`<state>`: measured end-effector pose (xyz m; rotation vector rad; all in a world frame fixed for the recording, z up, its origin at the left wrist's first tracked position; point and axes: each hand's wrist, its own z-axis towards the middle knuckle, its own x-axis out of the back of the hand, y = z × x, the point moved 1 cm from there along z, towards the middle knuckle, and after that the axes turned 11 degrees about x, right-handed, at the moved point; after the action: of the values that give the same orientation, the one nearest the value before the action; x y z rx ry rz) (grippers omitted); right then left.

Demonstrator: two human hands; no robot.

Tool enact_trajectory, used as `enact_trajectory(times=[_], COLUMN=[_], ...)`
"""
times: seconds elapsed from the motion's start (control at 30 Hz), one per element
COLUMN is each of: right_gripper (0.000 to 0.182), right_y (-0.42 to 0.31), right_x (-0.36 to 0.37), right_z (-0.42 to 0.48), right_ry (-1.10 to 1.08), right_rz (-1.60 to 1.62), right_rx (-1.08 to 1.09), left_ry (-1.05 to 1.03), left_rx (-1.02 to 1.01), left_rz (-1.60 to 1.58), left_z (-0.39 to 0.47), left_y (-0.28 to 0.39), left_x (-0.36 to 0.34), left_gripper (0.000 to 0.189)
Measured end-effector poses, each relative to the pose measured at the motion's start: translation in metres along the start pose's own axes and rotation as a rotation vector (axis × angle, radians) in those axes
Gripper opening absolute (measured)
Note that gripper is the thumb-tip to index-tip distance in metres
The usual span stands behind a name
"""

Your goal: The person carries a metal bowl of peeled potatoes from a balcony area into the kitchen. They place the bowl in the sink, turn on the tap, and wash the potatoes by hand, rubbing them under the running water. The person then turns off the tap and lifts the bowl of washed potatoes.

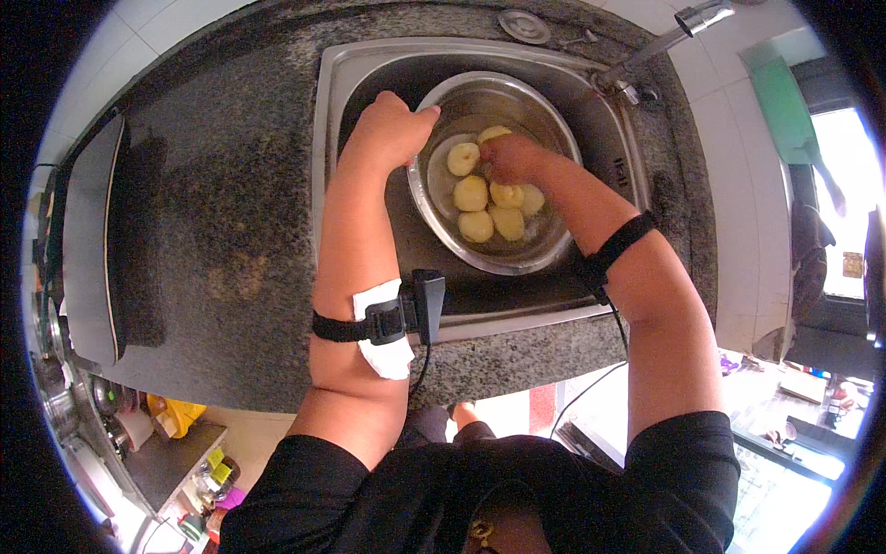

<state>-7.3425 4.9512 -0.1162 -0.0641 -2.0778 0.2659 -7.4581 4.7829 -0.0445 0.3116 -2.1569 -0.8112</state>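
Observation:
A round stainless steel bowl (pixel 516 266) stands in a metal sink (pixel 450 329), holding water and several pale yellow, peeled potatoes (pixel 475 226). At the bowl's upper left rim is my left hand (pixel 393 131), its thumb over the edge; the fingers are partly hidden, so I cannot tell whether they grip the rim. My right hand (pixel 513 159) reaches into the bowl among the upper potatoes, touching or close to them. Its fingertips are blurred and partly hidden, and a firm hold on any one potato cannot be made out.
A faucet (pixel 647 55) rises at the sink's upper right corner. Behind the sink, a metal drain strainer (pixel 525 26) lies on the granite counter (pixel 228 208). A dark flat-sided object (pixel 93 242) stands at the counter's left end. A cable (pixel 588 391) hangs near my right arm.

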Motion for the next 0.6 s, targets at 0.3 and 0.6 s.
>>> enact_trajectory(times=[0.3,0.6], right_gripper=[0.034,0.035], right_y=[0.002,-0.014], right_x=[-0.036,-0.008], right_z=[-0.028,-0.013], right_ry=[-0.05,-0.268], right_rz=[1.369,0.817], right_rx=[-0.137,-0.023], left_ry=[-0.01,0.008], left_rx=[-0.022,-0.021], left_rz=[-0.003,0.044], left_z=[0.004,-0.006], left_y=[-0.001,0.003], left_x=[-0.003,0.004], left_gripper=[0.054,0.062])
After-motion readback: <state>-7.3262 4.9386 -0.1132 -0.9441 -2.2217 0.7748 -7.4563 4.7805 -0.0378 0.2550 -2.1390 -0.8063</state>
